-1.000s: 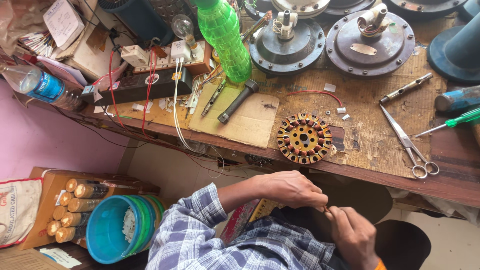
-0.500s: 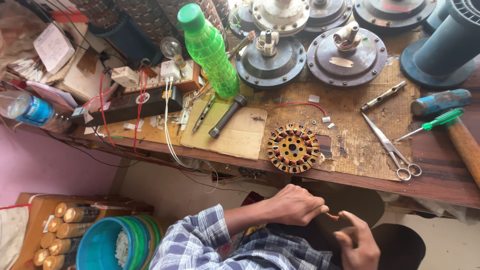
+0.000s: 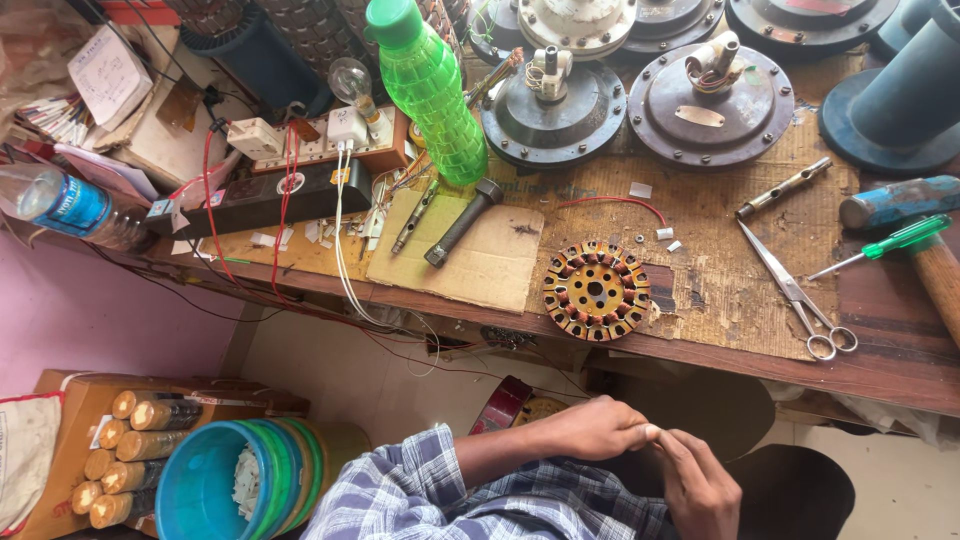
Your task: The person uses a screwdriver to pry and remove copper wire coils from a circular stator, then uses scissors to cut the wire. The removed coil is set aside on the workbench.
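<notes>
My left hand point(image 3: 598, 428) and my right hand point(image 3: 702, 487) meet below the front edge of the workbench point(image 3: 900, 375), over my lap. Their fingertips pinch together on a small thin piece, too small to identify. My left arm wears a blue plaid sleeve point(image 3: 420, 490). Nearest on the bench above the hands lies a round stator with copper windings point(image 3: 596, 290), flat on a worn brown mat near the edge.
On the bench are scissors point(image 3: 800, 295), a green-handled screwdriver point(image 3: 885, 245), a green plastic bottle point(image 3: 430, 85), a black tool on cardboard point(image 3: 462, 222), a power strip with wires point(image 3: 300, 185) and fan motor housings point(image 3: 710, 100). Stacked tubs point(image 3: 215, 490) and thread spools point(image 3: 130, 445) stand below left.
My hands have stayed pinched together below the bench, sliding slightly lower and to the right in view as the head shifted. Nothing on the bench has moved.
</notes>
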Demonstrator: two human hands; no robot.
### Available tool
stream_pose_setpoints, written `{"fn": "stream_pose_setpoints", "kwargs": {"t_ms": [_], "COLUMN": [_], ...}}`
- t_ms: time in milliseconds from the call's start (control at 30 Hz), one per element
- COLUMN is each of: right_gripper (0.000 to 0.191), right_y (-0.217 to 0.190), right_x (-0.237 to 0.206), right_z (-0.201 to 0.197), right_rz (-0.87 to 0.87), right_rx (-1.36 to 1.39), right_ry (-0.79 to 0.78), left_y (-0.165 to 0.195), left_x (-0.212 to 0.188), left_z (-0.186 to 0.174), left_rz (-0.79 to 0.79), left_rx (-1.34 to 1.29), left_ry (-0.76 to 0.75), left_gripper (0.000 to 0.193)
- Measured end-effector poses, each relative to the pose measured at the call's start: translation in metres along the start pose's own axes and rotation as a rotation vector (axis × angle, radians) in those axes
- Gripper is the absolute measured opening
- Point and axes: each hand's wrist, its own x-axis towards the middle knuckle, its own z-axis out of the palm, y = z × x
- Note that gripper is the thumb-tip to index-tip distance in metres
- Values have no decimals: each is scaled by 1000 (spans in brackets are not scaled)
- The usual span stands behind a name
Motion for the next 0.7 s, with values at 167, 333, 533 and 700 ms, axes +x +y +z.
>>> {"fn": "stream_pose_setpoints", "kwargs": {"t_ms": [167, 333, 533, 700], "right_gripper": [23, 17, 13, 27], "right_y": [1, 5, 3, 4], "right_x": [-3, 6, 18, -4], "right_z": [-3, -11, -15, 5], "right_rz": [-44, -64, -77, 265], "right_rx": [-41, -54, -66, 86], "right_ry": [16, 2, 56, -34], "left_y": [-12, -19, -13, 0], "left_x": [11, 9, 1, -5], "left_z": [4, 9, 11, -22], "left_rz": [-50, -12, 186, 363], "left_rx": [-33, -172, -227, 362], "left_ry": [-80, -134, -82, -18], "left_gripper": [49, 53, 39, 24]}}
